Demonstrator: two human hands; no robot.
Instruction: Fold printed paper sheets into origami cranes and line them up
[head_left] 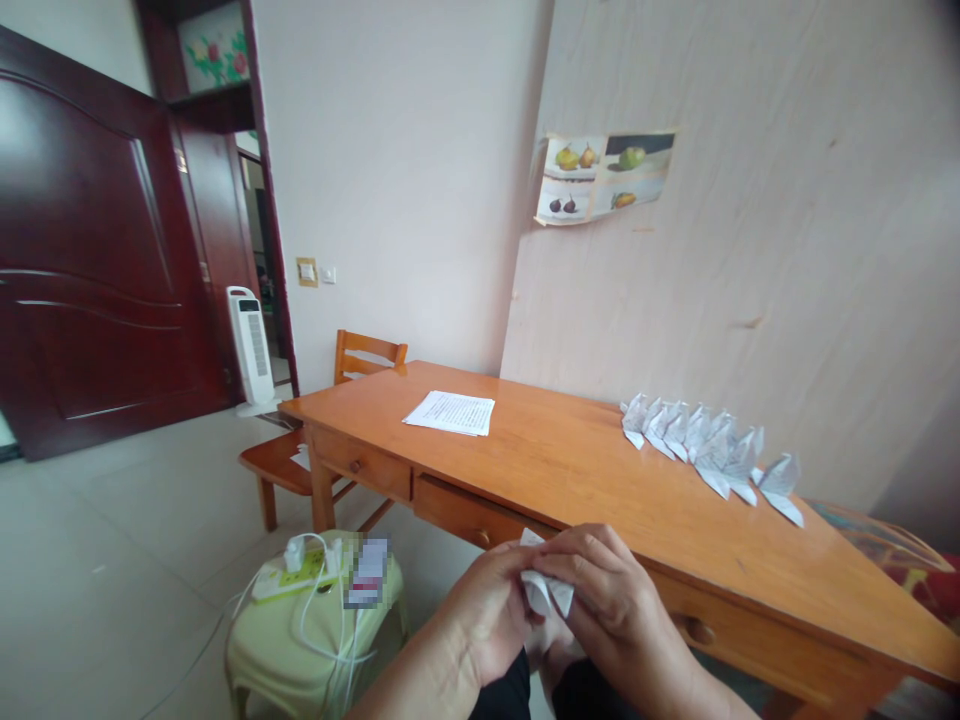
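Note:
Above my lap, just off the table's front edge, both hands close round a small piece of folded white paper (541, 590). My left hand (487, 605) grips it from the left, its thumb and fingers pressed in. From the right my right hand (611, 590) curls over it, hiding most of the paper. Only a rounded fold and a small upper corner show between the fingers. On the wooden table (540, 430) stand several folded paper figures (709, 440) in a cluster at the right. A stack of printed paper sheets (451, 412) lies flat toward the left.
A pale green stool (262, 640) at the lower left carries a power strip (289, 580), white cables and a blurred phone (367, 572). A wooden chair (367, 350) stands behind the table. A white tower heater (252, 345) is by the dark red door (82, 250).

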